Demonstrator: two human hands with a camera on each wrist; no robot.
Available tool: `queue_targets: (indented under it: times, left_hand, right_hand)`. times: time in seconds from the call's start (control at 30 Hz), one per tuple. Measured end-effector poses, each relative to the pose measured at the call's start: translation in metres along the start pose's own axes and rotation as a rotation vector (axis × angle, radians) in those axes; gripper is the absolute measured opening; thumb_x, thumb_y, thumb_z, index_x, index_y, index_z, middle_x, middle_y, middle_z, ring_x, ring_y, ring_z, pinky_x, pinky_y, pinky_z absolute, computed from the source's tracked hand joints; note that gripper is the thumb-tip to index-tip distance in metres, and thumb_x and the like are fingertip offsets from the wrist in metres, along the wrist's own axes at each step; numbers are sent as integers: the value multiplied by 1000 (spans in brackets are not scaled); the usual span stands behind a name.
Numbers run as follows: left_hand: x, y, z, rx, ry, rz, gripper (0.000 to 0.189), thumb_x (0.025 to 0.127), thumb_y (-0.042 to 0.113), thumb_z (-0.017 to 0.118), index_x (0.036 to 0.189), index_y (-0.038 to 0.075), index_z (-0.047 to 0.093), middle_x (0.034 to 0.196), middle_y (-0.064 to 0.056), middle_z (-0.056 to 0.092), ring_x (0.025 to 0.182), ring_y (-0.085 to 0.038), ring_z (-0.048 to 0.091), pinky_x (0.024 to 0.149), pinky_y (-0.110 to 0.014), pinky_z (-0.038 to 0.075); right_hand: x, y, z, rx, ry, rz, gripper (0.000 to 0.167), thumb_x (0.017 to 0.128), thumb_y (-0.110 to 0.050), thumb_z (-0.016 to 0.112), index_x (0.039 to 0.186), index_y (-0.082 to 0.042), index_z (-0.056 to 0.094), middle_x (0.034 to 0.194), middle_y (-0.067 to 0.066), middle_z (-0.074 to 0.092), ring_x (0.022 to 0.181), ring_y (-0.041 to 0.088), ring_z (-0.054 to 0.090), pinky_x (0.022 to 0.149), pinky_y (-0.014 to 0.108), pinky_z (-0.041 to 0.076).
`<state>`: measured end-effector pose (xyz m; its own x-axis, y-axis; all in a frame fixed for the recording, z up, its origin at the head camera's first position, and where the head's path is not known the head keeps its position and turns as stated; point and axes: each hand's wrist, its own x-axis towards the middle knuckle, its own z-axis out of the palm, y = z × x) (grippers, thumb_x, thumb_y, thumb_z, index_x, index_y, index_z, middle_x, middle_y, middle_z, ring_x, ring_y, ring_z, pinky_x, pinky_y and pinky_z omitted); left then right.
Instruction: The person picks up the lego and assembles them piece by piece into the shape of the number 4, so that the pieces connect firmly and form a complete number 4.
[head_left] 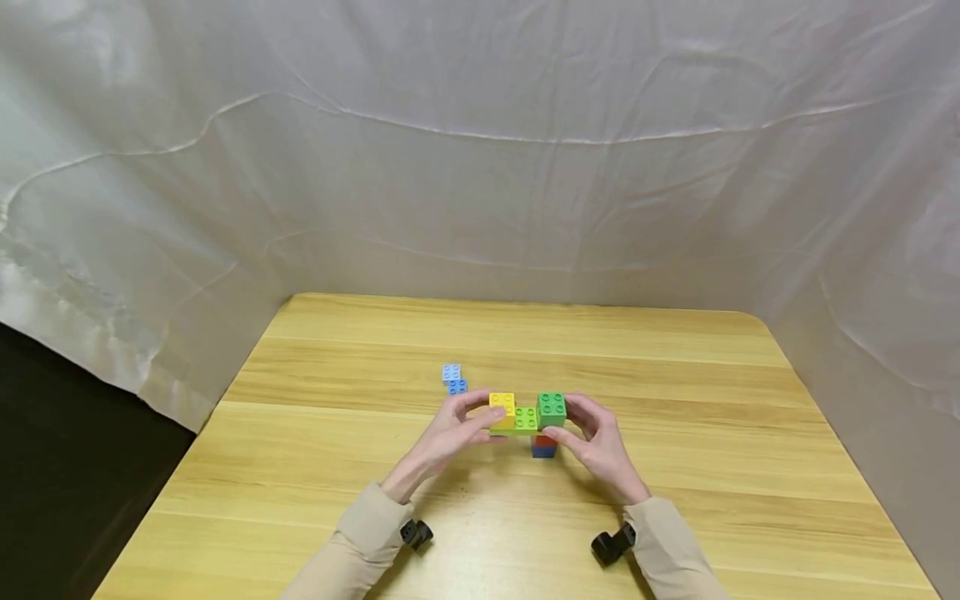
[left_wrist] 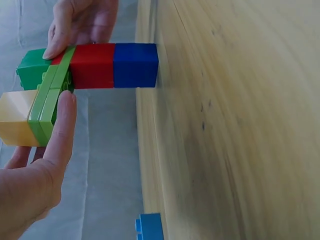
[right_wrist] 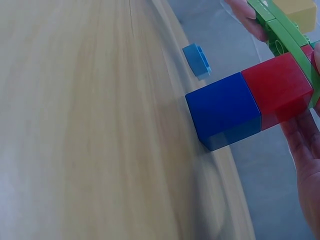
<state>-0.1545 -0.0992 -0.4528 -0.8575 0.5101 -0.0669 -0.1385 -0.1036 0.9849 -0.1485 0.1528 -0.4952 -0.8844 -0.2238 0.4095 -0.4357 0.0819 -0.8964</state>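
Observation:
A small brick structure stands on the table: a dark blue brick at the bottom, a red brick on it, then flat light green pieces reaching out to the left. On their left end sits a yellow brick; a green brick tops the column at the right. My left hand holds the overhanging end, its thumb over the yellow brick and a finger beneath the light green pieces. With thumb and fingers, my right hand grips the green brick from the right.
Behind my left hand lie a light blue brick and a blue brick, close together on the wooden table. A pale sheet hangs behind the table and along its sides.

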Motion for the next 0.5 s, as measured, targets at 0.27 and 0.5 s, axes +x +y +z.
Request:
queue_targets:
  times: [0.27,0.5]
  left_hand:
    - [-5,0,-1,132,38,51,48,96,21,69,138,1,56,133,-22,57,107,-28,72,102,-64,51]
    - [-7,2,-1,138,54,21,48,96,22,70,138,2,57,132,-22,58,106,-25,72,105,-64,49]
  right_hand:
    - [0,0,3,3,-15,5,41,84,10,73,123,11,59,117,-20,66,110,-3,64,99,15,54]
    - [-1,-3,4,-9,-24,19,41,85,9,72,124,9,59,117,-21,65,110,-4,64,99,14,53]
